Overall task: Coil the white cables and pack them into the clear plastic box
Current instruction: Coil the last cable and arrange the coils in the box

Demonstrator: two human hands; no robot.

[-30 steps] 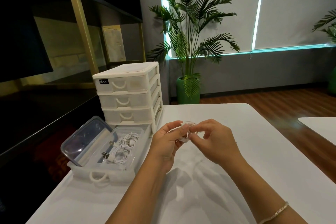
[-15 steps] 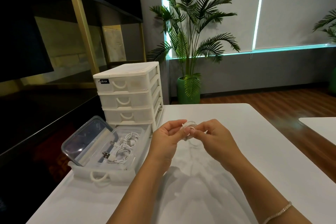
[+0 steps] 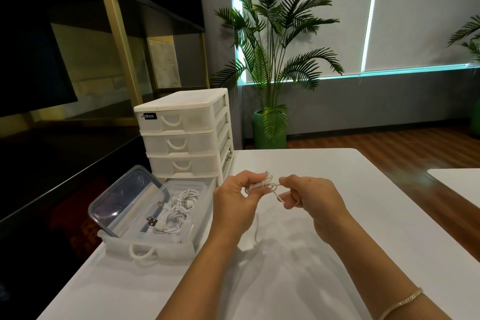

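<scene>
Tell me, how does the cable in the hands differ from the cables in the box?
The held cable is up off the table, pinched between the left hand and right hand; the boxed cables lie untouched in the clear box. The held cable trails a loose end downward; the boxed cables are bundled. All are white.

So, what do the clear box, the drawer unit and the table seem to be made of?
Clear box: transparent, glossy plastic; the cables show through its wall. Drawer unit: likely plastic, with an opaque white frame and frosted, translucent drawer fronts with moulded handles. Table: smooth matt white top, perhaps laminate; its core cannot be told.
</scene>
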